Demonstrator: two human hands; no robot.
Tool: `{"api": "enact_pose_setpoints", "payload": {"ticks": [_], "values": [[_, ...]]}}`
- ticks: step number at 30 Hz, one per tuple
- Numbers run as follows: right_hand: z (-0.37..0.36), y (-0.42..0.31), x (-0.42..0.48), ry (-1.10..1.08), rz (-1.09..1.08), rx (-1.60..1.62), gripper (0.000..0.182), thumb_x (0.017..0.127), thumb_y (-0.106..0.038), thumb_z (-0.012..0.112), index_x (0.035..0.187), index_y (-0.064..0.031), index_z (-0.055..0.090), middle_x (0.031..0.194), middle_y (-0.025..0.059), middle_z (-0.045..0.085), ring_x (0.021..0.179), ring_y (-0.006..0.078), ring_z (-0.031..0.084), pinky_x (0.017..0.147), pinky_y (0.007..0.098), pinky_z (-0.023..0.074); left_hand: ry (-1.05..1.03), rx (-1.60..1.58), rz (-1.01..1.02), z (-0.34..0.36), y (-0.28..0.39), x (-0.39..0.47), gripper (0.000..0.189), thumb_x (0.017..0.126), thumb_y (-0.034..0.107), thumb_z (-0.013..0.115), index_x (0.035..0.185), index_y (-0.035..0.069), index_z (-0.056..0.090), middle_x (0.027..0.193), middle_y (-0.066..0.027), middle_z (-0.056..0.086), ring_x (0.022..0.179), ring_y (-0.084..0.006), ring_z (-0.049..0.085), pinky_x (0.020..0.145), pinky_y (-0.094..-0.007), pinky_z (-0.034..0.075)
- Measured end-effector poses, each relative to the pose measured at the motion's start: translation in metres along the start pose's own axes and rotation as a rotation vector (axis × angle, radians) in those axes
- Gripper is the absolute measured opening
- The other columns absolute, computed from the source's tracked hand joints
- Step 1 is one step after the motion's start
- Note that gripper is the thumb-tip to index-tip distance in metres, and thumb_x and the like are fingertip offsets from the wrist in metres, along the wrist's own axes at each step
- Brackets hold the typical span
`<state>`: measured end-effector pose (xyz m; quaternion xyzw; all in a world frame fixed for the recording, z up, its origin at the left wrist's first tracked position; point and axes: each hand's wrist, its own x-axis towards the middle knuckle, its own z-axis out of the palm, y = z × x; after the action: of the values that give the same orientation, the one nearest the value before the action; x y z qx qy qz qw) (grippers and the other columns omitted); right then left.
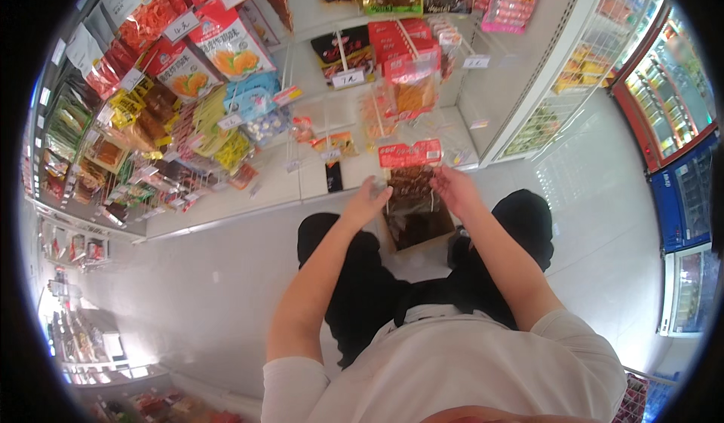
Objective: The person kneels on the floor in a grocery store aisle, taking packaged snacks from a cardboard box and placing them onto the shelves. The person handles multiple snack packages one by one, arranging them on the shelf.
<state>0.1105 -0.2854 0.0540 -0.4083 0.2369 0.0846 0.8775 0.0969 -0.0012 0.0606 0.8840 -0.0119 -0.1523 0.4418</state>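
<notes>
A clear food packet (410,181) with dark brown contents and a red header card (409,154) hangs or is held upright before me. My right hand (456,190) pinches its right edge just below the card. At its left edge is my left hand (366,201), thumb and fingers curved around something pale and see-through; whether that is part of the packet cannot be made out. Below the packet, between my knees, an open cardboard box (423,242) stands on the floor with more dark, shiny packets (416,216) inside.
Peg hooks with snack bags (235,44) and price tags fill the display shelf ahead and left. Red-topped packets (410,78) hang above my hands. The white shelf base (271,211) runs close in front. A red-framed drinks cooler (667,95) and blue crates (684,191) stand right.
</notes>
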Motion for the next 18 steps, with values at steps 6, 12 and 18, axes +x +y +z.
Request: {"api": "enact_pose_setpoints", "payload": {"ticks": [6,12,18], "values": [[0.031,-0.033,-0.043,0.118,-0.101,-0.370,0.051,0.100,-0.037,0.073,0.138,-0.0126,0.049,0.098,0.0044,0.061,0.073,0.0201,0.065,0.068,0.0388,0.0618,-0.054,-0.658,0.095,0.035,0.006,0.040,0.013,0.103,0.015,0.067,0.111,0.005,0.068,0.101,0.0020,0.068,0.094,-0.0081,0.058,0.087,-0.0257,0.046],[0.036,-0.034,-0.013,0.020,-0.073,-0.594,0.034,0.102,-0.038,0.070,0.120,-0.0106,0.064,0.096,0.0006,0.065,0.068,0.0126,0.059,0.060,0.0331,0.0571,-0.157,-1.017,0.023,0.038,-0.001,0.045,0.026,0.109,0.028,0.059,0.124,0.008,0.067,0.105,0.0013,0.069,0.097,-0.0109,0.063,0.089,-0.0291,0.050],[0.164,-0.110,0.013,-0.076,-0.672,-0.806,0.028,0.101,-0.029,0.070,0.109,-0.0021,0.073,0.080,0.0010,0.066,0.063,0.0093,0.060,0.056,0.0284,0.0492,-0.084,-1.201,-0.163,0.008,-0.002,0.043,0.048,0.110,0.049,0.047,0.127,0.006,0.063,0.105,-0.0081,0.071,0.095,-0.0179,0.068,0.084,-0.0336,0.055]]}}
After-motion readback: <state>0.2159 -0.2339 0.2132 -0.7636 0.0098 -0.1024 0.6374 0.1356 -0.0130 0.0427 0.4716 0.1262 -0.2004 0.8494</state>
